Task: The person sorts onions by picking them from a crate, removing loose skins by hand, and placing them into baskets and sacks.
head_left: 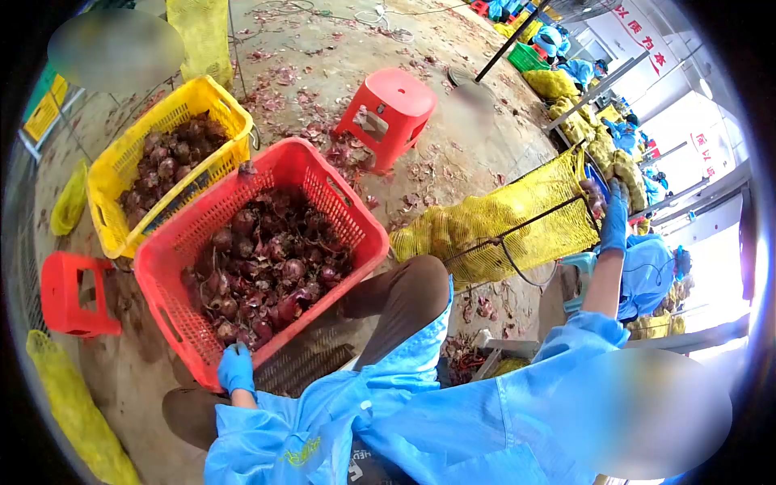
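My left hand (236, 369), in a blue glove, is at the near corner of the red plastic basket (170, 303). Its fingers are bent together at the rim, and what they grip, if anything, is hidden. Dark red onions (271, 263) with dry skins and roots fill the basket's lower part. Far out to the right, my gloved right hand (614, 218) has its fingers stretched out at the mouth of a yellow mesh bag (517, 218). Several onions (594, 196) lie beside it at a blue rim (598, 176). The bag hangs on a dark metal frame and bulges at its bottom end.
Behind the red basket stands a yellow crate (105, 206) of onions. Red stools (396, 101) stand beyond and at left (77, 295). Onion skins litter the floor (275, 81). Yellow mesh bags (77, 412) lie at left. People in blue (647, 271) sit along the right.
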{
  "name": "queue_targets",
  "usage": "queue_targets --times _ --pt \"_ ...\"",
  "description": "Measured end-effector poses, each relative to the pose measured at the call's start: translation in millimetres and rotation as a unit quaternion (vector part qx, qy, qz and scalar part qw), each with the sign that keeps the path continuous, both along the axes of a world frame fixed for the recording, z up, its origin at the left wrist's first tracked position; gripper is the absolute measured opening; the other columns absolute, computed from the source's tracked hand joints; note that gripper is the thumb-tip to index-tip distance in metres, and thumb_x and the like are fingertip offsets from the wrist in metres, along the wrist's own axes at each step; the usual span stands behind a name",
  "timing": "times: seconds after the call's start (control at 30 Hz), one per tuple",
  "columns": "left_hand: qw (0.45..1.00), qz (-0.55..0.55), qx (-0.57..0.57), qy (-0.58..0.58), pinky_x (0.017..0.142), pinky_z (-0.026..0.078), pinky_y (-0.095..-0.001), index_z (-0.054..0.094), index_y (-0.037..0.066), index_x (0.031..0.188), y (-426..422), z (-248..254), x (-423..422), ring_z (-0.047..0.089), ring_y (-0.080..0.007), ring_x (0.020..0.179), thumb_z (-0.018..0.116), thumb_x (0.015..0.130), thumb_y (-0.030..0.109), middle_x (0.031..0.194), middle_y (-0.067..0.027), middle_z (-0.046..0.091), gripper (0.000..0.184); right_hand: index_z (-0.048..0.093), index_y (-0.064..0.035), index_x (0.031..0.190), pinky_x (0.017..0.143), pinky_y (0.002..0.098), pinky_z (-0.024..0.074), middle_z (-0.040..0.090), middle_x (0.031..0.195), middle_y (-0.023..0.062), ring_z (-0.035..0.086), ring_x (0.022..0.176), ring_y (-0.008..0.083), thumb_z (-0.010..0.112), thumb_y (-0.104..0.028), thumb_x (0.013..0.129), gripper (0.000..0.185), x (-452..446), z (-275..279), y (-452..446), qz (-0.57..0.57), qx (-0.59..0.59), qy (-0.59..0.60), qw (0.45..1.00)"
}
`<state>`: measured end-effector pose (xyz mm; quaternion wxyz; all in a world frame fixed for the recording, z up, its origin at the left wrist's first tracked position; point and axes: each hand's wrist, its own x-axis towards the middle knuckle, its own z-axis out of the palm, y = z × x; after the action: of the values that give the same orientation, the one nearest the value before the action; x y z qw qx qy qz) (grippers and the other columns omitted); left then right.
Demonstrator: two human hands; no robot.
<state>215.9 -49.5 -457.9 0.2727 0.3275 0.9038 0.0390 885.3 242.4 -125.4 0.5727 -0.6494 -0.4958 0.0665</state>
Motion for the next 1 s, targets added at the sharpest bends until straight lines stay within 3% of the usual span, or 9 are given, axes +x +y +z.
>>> queue_targets --times 0.13,0.33,0.5,0.57,0.63,0.7,0.77,0.93,1.0 --pt "0.999 0.01 0.026 -0.026 0.073 0.047 -0.0468 0.065 0.007 0.094 4 19 7 0.059 -0.0391 0.088 0.036 0.086 0.045 0.094 -0.019 0.063 0.048 0.048 0.0005 0.125 0.095 0.0281 0.037 0.05 0.124 0.0111 0.047 0.112 0.0169 0.047 -0.009 0.091 0.035 -97 -2 -9 0.106 0.183 -0.127 0.969" --pt "0.999 0.045 -0.01 -0.002 0.069 0.048 -0.0466 0.064 0.013 0.098 3 3 4 0.061 -0.0365 0.083 0.04 0.084 0.044 0.092 -0.0167 0.063 0.041 0.057 0.0001 0.113 0.092 0.0317 0.0408 0.059 0.113 0.0107 0.055 0.102 0.0191 0.049 -0.003 0.088 0.027 -291 -84 5 0.375 0.035 -0.177 0.909" --pt "0.996 0.074 0.035 0.03 0.064 0.048 -0.0447 0.064 0.015 0.093 7 12 11 0.062 -0.0344 0.074 0.044 0.084 0.041 0.086 -0.0141 0.064 0.034 0.057 -0.0136 0.114 0.086 0.0372 0.0456 0.06 0.107 0.0152 0.058 0.096 0.0289 0.057 -0.016 0.078 0.036 -424 -230 -12 0.587 -0.247 -0.298 0.71" --pt "0.995 0.084 0.032 0.031 0.062 0.048 -0.0436 0.064 0.014 0.091 9 14 11 0.062 -0.0338 0.072 0.046 0.084 0.039 0.083 -0.0135 0.064 0.032 0.056 -0.0143 0.115 0.086 0.0393 0.0454 0.059 0.106 0.0169 0.057 0.099 0.0324 0.055 -0.022 0.079 0.037 -451 -292 -20 0.62 -0.341 -0.389 0.59" --pt "0.994 0.08 0.058 0.045 0.06 0.048 -0.0428 0.064 0.015 0.089 10 13 12 0.062 -0.0329 0.07 0.047 0.083 0.038 0.08 -0.013 0.064 0.029 0.055 -0.0123 0.115 0.086 0.0412 0.0456 0.059 0.105 0.0182 0.055 0.1 0.034 0.055 -0.027 0.078 0.04 -469 -352 -28 0.586 -0.428 -0.404 0.556" --pt "0.995 0.086 0.042 0.039 0.058 0.048 -0.0422 0.064 0.015 0.087 13 19 10 0.062 -0.0321 0.068 0.048 0.083 0.038 0.079 -0.0123 0.064 0.028 0.048 -0.0084 0.125 0.089 0.0397 0.0434 0.057 0.112 0.0202 0.055 0.103 0.0324 0.062 -0.023 0.075 0.054 -487 -398 -33 0.542 -0.479 -0.379 0.578" --pt "0.995 0.076 0.054 0.023 0.057 0.048 -0.0426 0.064 0.015 0.086 13 21 9 0.062 -0.032 0.066 0.048 0.084 0.037 0.076 -0.0118 0.063 0.027 0.04 -0.008 0.13 0.089 0.0395 0.0435 0.054 0.116 0.022 0.054 0.106 0.0311 0.065 -0.027 0.073 0.065 -500 -433 -38 0.405 -0.546 -0.263 0.685" --pt "0.995 0.074 0.064 0.035 0.054 0.046 -0.044 0.06 0.014 0.078 15 18 7 0.059 -0.0325 0.061 0.048 0.085 0.036 0.067 -0.0112 0.06 0.026 0.033 -0.0142 0.135 0.083 0.0431 0.0471 0.042 0.119 0.0348 0.055 0.098 0.0423 0.073 -0.039 0.065 0.084 -537 -443 -43 0.322 -0.57 -0.31 0.69" --pt "0.995 0.073 0.057 0.036 0.055 0.046 -0.0442 0.06 0.014 0.077 15 22 8 0.059 -0.0322 0.061 0.047 0.085 0.037 0.066 -0.011 0.06 0.027 0.036 -0.0121 0.132 0.086 0.0407 0.0461 0.044 0.119 0.0311 0.055 0.099 0.0391 0.072 -0.034 0.065 0.079 -542 -439 -39 0.327 -0.598 -0.282 0.675"
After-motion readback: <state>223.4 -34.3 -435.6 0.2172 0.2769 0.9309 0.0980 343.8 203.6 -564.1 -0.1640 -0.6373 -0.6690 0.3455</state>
